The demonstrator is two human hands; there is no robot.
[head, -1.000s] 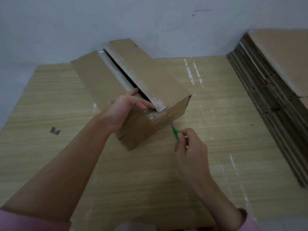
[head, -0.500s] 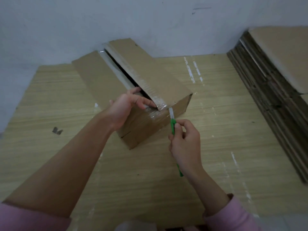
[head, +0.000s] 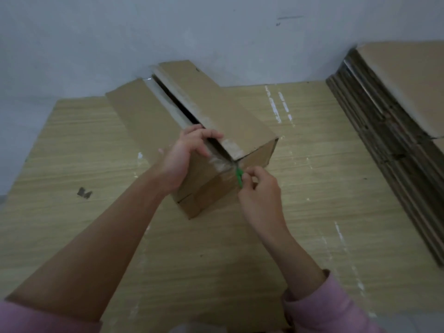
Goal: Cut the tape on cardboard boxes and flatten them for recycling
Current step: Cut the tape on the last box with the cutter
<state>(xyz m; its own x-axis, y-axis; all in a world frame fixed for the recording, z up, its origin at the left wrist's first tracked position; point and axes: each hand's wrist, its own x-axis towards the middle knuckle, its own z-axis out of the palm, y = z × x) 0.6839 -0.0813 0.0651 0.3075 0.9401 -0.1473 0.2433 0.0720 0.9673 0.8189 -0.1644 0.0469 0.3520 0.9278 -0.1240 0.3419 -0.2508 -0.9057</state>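
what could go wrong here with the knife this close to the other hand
1. The left hand grips the box at the slit top seam, near the green cutter on the end-face tape; a slip might nick its fingers.
2. The right hand pinches the cutter near its tip, so the grip may slide forward.
3. The box could shift on the floor.

Pale grey-white wall (head: 120,32) behind, with a short dark scuff (head: 288,18) high on the right. Light wood-grain surface (head: 72,152) meets the wall at the back; white streaks (head: 276,109) run across it at right. Small dark scrap (head: 84,193) lies on the wood at left. Stack of flat cardboard (head: 396,116) along the right edge. Light dim, even, no hard shadows.
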